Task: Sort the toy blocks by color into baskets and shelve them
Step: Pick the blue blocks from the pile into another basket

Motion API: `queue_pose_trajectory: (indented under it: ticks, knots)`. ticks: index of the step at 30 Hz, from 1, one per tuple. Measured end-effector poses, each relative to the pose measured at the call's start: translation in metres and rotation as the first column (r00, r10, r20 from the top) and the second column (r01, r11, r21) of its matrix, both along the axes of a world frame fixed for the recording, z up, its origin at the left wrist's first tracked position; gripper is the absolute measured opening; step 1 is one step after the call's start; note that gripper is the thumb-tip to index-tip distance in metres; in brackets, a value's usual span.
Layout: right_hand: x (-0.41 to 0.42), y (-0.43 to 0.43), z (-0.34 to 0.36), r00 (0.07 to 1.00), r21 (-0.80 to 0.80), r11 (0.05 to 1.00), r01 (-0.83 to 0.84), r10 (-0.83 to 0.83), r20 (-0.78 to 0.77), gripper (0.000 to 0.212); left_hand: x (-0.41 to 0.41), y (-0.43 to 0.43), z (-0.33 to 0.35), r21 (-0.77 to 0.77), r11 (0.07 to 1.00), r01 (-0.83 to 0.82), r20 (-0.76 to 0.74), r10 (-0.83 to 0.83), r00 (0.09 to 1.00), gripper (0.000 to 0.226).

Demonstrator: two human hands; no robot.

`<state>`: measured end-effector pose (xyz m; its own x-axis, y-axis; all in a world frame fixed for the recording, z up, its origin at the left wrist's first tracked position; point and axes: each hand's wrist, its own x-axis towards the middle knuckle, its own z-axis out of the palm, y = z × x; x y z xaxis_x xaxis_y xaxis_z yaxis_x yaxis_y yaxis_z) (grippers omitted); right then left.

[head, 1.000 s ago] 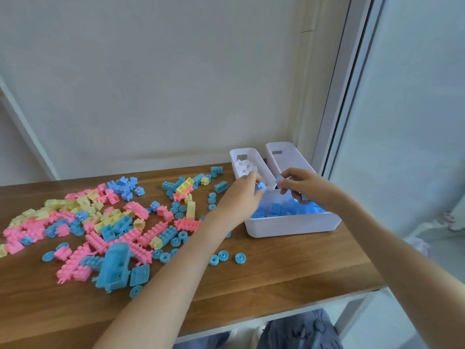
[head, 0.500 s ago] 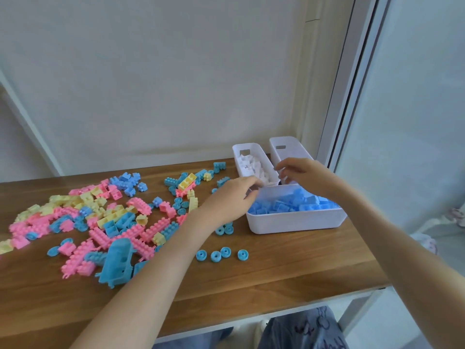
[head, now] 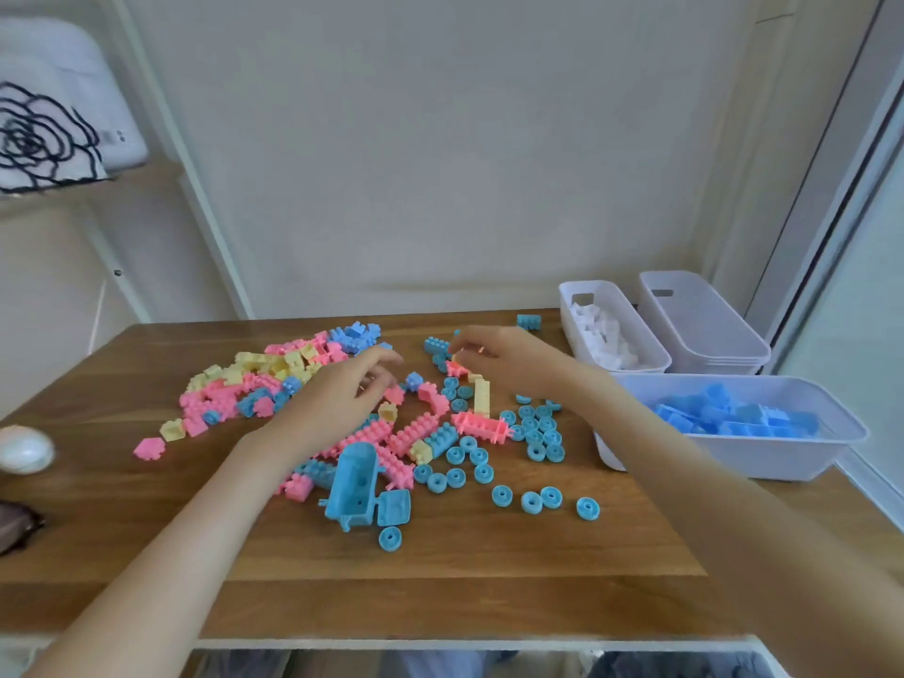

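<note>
Head view: both hands reach into the scattered toy blocks mid-desk. The left hand hovers with fingers loosely curled, holding nothing visible. The right hand pinches among the blocks; its grip's contents cannot be told. The blue-filled basket sits near the right edge; the front stays bare.

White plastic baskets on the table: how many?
3, all at the table's right end: white plastic basket of white blocks, empty white basket right of it, larger basket of blue blocks nearest the camera. The empty one may be several nested.
</note>
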<state>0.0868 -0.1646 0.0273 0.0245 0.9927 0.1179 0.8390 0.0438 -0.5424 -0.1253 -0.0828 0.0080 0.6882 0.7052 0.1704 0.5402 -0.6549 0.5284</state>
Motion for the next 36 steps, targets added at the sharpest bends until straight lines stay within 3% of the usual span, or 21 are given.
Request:
queue_pose_trajectory:
  ticks: [5, 8, 10, 13, 18, 22, 28, 31, 33, 36]
  knots:
    - [-0.038, 0.063, -0.024, 0.973, -0.173, 0.983, -0.061, 0.097, 0.211, 0.043, -0.038, 0.025, -0.010, 0.016, 0.998, -0.058, -0.020, 0.058, 0.998, 0.025]
    - [-0.044, 0.083, -0.034, 0.935, -0.298, 0.954, -0.027, 0.130, 0.331, 0.057, -0.054, 0.039, -0.011, 0.118, 0.992, -0.055, -0.056, 0.062, 0.996, 0.030]
    - [-0.041, 0.092, -0.040, 0.937, -0.330, 0.944, -0.027, 0.140, 0.322, 0.058, -0.060, 0.048, -0.009, 0.212, 0.976, -0.039, -0.069, 0.054, 0.996, 0.033]
    - [-0.037, 0.109, -0.048, 0.951, -0.338, 0.941, -0.029, 0.130, 0.281, 0.041, -0.054, 0.071, -0.005, 0.278, 0.960, -0.040, -0.039, 0.053, 0.998, 0.034]
    - [-0.030, 0.133, -0.037, 0.972, -0.279, 0.958, -0.070, 0.129, 0.198, 0.015, -0.019, 0.117, -0.016, 0.226, 0.973, 0.036, -0.108, -0.012, 0.994, 0.041]
    - [-0.029, 0.163, -0.027, 0.980, -0.135, 0.991, -0.021, 0.047, 0.194, 0.018, 0.005, 0.149, -0.025, 0.192, 0.981, -0.015, -0.131, 0.041, 0.991, 0.041]
    - [-0.026, 0.205, -0.052, 0.992, -0.126, 0.992, -0.011, 0.026, 0.120, 0.020, 0.025, 0.168, -0.031, 0.303, 0.953, 0.028, -0.428, 0.110, 0.897, 0.047]
    - [-0.033, 0.216, -0.061, 0.991, -0.133, 0.990, -0.043, 0.059, 0.117, 0.037, 0.028, 0.171, -0.037, 0.320, 0.947, -0.020, -0.419, 0.161, 0.893, 0.062]
    - [-0.034, 0.220, -0.065, 0.990, -0.132, 0.989, -0.074, 0.089, 0.110, 0.053, 0.025, 0.174, -0.038, 0.332, 0.941, -0.066, -0.366, 0.193, 0.910, 0.073]
    - [-0.033, 0.221, -0.068, 0.985, -0.210, 0.973, -0.094, 0.121, 0.122, 0.084, 0.019, 0.180, -0.041, 0.366, 0.928, -0.065, -0.405, 0.222, 0.887, 0.092]
